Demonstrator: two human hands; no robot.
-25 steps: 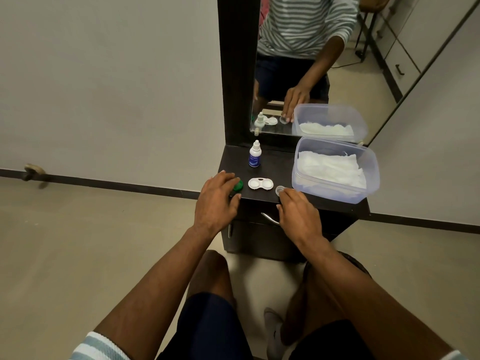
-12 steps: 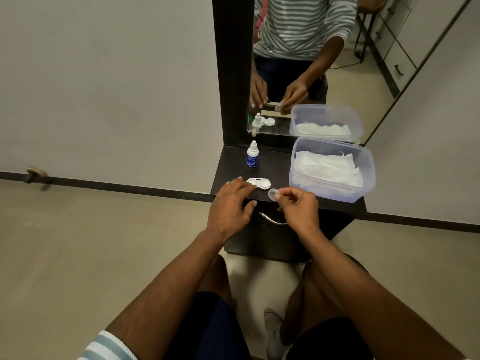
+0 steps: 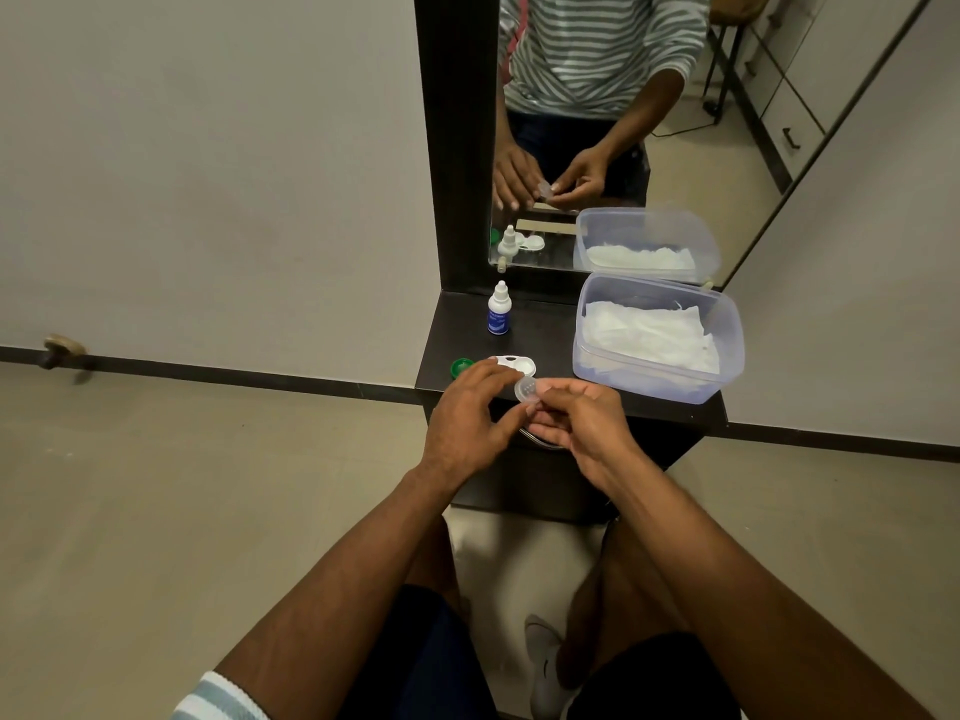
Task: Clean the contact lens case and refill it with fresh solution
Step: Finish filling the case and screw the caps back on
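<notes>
Seen from above, a person stands at a small dark dresser top (image 3: pixel 550 335) set against a mirror (image 3: pixel 597 122). At the front left corner of the top lies a green cap (image 3: pixel 460 366), loose and flat. Just right of it, along the front edge, rests the white contact lens case (image 3: pixel 514 363), its two wells uncovered. The left hand (image 3: pixel 467 418) hovers over the front edge with fingers loosely curled, fingertips reaching toward a clear cap (image 3: pixel 525 389); whether they touch it cannot be told. The right hand (image 3: pixel 582 423) pinches that clear cap between thumb and fingers, holding it above the front edge, just beside the case. Farther back, near the mirror, a small white dropper bottle (image 3: pixel 499 317) with a blue label stands upright. On the right side of the top sits a clear plastic tub (image 3: pixel 587 366) holding white tissues (image 3: pixel 649 335).
</notes>
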